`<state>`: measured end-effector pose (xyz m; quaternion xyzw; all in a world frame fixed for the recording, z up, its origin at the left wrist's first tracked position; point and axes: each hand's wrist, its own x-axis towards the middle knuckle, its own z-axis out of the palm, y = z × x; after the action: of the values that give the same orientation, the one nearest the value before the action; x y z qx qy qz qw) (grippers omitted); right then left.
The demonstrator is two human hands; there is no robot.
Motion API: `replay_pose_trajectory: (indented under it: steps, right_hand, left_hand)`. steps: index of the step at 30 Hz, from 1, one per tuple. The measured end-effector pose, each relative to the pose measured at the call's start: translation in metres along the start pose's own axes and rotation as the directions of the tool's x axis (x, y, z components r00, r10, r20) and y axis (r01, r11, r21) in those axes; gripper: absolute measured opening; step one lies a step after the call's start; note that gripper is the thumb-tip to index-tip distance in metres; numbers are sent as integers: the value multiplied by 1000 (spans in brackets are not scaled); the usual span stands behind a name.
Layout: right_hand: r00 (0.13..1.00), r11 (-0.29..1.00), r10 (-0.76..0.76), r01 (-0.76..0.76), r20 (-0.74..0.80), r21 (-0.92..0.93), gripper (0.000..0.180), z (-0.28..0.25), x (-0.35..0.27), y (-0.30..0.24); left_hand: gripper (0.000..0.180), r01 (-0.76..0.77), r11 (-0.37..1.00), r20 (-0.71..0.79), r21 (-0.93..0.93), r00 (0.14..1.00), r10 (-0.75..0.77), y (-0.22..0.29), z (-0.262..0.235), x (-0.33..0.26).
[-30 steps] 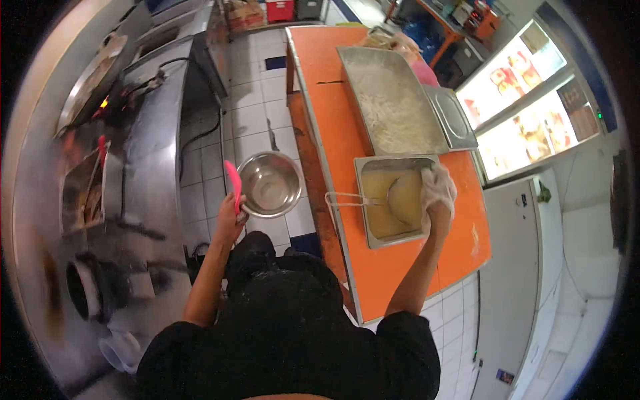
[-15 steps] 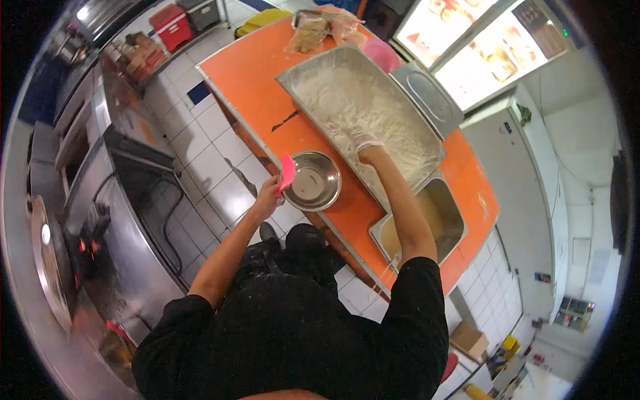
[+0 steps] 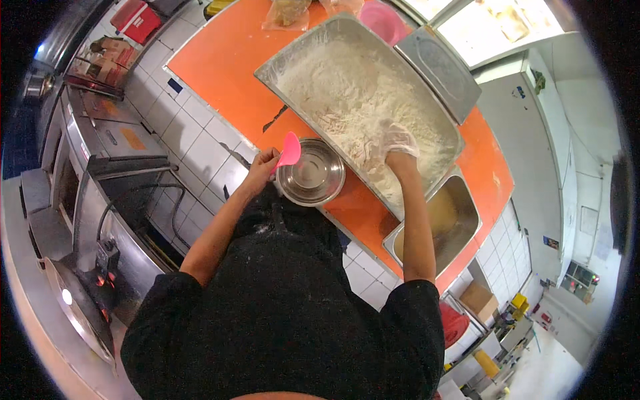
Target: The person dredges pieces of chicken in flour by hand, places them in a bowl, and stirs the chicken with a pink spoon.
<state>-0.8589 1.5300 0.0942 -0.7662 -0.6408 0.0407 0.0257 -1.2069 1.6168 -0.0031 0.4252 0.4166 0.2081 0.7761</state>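
Observation:
My left hand [image 3: 262, 168] is closed around the handle of a pink spoon [image 3: 290, 148], its broad end upright beside the rim of a round steel bowl [image 3: 333, 175]. The bowl stands at the near edge of the orange table. My right hand [image 3: 400, 140], in a clear plastic glove, reaches into a large metal tray [image 3: 293, 103] and touches the white flour [image 3: 333, 77] in it. Blur and flour hide its fingers. Pale strips of food [image 3: 340, 125] lie partly coated in the flour left of that hand.
A deep steel pan [image 3: 475, 220] with yellowish liquid stands under my right forearm. A metal lid [image 3: 440, 73] and a pink bowl [image 3: 383, 23] lie beyond the tray on the orange table [image 3: 213, 60]. At the left, a round pan [image 3: 77, 310] sits on the stove.
My right hand has shifted right and toward me within the flour. My left hand still holds the spoon by the bowl. The view has moved closer to the table.

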Motion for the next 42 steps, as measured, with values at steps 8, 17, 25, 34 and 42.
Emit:
replay_pose_trajectory:
  steps: [8,17,25,34,42]
  right_hand:
    - [765,874,420,-486,488,10,37,38,-3,-33]
    - [810,771,540,-585,229,252,34,-14,-39,-3]
    - [599,246,746,-654,291,715,37,-44,-56,12]
    - [619,229,721,-637,311,736,45,-45,-77,26]
    - [578,219,775,-626,257,748,39,-48,-76,25]
  left_hand:
    - [24,72,996,36,-49,997,-71,37,-11,-5]
    - [19,-119,990,-28,72,992,122,26,-26,1]
    - [20,-161,986,-3,43,987,161,38,-22,-1]
    - [23,-126,992,68,19,990,125,42,-24,1]
    - [20,-166,985,45,-37,985,168,43,-14,1]
